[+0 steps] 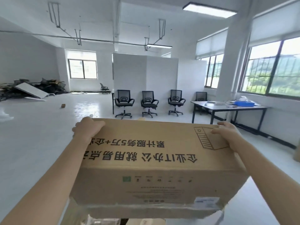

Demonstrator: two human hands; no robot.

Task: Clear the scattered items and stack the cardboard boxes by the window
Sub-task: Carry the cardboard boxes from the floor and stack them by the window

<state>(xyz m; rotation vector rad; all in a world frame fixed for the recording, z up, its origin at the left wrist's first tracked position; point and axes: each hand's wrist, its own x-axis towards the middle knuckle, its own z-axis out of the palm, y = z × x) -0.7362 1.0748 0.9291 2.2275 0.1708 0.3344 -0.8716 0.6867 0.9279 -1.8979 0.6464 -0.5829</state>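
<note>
Cardboard box (155,166) held raised at chest height before camera — carry step in hand, judged. Left hand (86,127) and right hand (224,131) curled over far corners, gripping. Plain corrugated board, printed face, torn tape along near edge. Next: turn toward window (274,69), set down square. Table (227,107) and chairs (148,103) beyond.

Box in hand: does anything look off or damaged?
Yes. The box is held with its print upside down to the camera, and its near bottom edge looks ragged, with loose clear tape.
</note>
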